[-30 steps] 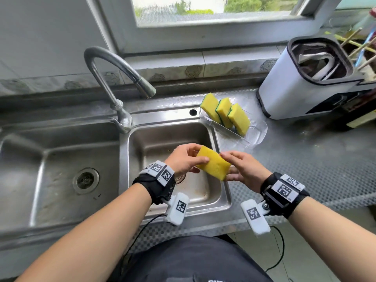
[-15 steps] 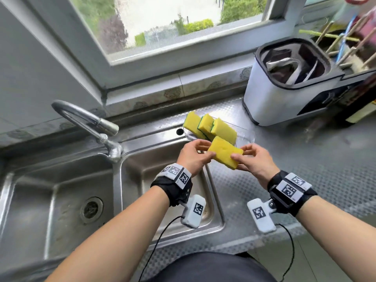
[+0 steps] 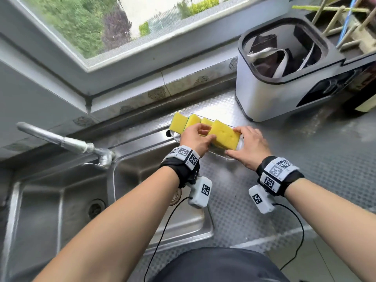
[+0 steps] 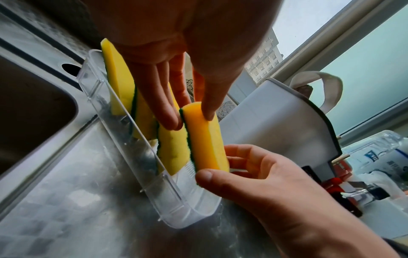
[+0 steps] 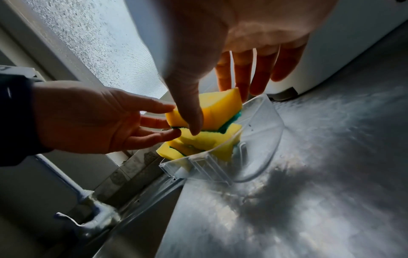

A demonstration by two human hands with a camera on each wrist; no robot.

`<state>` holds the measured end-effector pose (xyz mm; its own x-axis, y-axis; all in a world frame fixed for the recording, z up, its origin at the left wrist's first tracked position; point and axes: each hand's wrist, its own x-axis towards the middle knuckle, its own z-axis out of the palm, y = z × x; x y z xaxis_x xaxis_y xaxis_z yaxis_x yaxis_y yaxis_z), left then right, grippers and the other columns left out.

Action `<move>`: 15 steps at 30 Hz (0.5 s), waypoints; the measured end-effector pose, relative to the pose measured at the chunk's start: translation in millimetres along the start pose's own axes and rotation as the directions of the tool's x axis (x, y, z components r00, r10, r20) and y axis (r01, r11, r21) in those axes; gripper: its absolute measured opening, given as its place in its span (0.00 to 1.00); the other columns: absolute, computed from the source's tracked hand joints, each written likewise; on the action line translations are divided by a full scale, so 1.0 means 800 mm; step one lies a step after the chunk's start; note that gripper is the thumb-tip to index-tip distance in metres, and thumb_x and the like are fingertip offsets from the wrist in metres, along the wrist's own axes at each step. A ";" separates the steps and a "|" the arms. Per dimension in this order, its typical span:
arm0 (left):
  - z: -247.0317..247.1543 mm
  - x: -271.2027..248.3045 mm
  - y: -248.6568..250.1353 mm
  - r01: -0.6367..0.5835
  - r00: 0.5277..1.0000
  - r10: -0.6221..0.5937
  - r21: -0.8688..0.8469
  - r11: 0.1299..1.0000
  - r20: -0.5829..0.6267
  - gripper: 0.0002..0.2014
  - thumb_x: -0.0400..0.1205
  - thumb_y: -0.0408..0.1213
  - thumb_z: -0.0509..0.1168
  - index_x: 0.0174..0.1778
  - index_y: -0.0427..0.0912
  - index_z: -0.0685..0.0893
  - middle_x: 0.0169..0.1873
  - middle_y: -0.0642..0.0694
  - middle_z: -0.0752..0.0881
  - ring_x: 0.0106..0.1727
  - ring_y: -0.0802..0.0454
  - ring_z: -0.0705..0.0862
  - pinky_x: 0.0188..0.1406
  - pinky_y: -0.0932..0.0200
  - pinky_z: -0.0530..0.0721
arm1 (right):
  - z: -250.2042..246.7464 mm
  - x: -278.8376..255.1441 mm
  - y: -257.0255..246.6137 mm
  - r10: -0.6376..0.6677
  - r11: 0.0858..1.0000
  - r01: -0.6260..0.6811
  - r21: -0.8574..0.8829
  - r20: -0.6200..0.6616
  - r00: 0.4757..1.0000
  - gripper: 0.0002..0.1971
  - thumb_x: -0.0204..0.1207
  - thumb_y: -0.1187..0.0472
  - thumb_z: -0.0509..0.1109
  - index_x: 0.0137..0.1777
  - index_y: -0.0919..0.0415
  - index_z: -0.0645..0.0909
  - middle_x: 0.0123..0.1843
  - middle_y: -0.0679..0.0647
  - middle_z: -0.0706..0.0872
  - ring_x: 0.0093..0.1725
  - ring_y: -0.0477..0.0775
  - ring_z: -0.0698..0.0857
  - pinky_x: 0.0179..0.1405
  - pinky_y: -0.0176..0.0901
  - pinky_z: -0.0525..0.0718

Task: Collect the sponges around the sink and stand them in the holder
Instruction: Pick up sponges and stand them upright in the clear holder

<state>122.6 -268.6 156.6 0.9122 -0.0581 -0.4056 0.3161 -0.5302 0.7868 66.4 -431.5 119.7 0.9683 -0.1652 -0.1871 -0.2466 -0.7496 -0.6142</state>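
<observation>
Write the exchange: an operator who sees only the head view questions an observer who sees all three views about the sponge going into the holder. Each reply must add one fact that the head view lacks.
Operator: From the head view I can't tell. Is the sponge seated in the holder?
Observer: Not yet. The left wrist view shows the sponge with its lower end about level with the rim of the holder, off the floor.
Operator: Which way does its green side face?
Observer: Toward the next sponge, which already stands in the holder.
</observation>
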 end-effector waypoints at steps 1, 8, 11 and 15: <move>0.000 0.002 0.000 -0.006 1.000 0.006 0.038 0.999 -0.003 0.14 0.73 0.37 0.75 0.54 0.44 0.87 0.50 0.44 0.90 0.45 0.47 0.91 0.40 0.47 0.92 | 0.002 0.004 0.001 0.000 1.000 0.000 -0.009 0.003 1.000 0.34 0.58 0.44 0.77 0.65 0.48 0.75 0.62 0.50 0.82 0.64 0.57 0.75 0.62 0.51 0.75; 0.009 0.010 -0.006 -0.066 0.997 0.070 0.217 0.974 -0.013 0.15 0.76 0.40 0.70 0.59 0.43 0.87 0.54 0.47 0.91 0.49 0.48 0.90 0.51 0.46 0.90 | 0.010 0.023 0.006 -0.109 0.973 0.105 -0.206 -0.009 0.994 0.31 0.60 0.43 0.74 0.65 0.49 0.76 0.63 0.50 0.82 0.63 0.58 0.73 0.60 0.52 0.68; 0.014 0.009 -0.006 -0.068 0.997 0.073 0.244 0.967 -0.014 0.15 0.77 0.41 0.69 0.59 0.44 0.87 0.54 0.48 0.91 0.49 0.47 0.90 0.54 0.47 0.89 | 0.009 0.025 0.007 -0.130 0.957 0.124 -0.264 -0.006 0.991 0.30 0.61 0.40 0.72 0.64 0.48 0.76 0.62 0.49 0.82 0.61 0.58 0.73 0.58 0.52 0.66; 0.014 0.010 -0.006 -0.078 0.995 0.092 0.250 0.965 -0.047 0.16 0.78 0.43 0.68 0.59 0.43 0.88 0.55 0.46 0.91 0.55 0.50 0.88 0.62 0.52 0.85 | 0.008 0.025 0.006 -0.161 0.941 0.143 -0.305 -0.034 0.986 0.29 0.62 0.36 0.69 0.61 0.50 0.79 0.59 0.50 0.82 0.60 0.58 0.73 0.58 0.53 0.68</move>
<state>125.4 -276.3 144.7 0.9487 -0.0672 -0.3091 0.1690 -0.7183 0.6749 84.1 -434.0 108.1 0.9962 -0.0638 -0.0593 -0.0813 -0.9250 -0.3711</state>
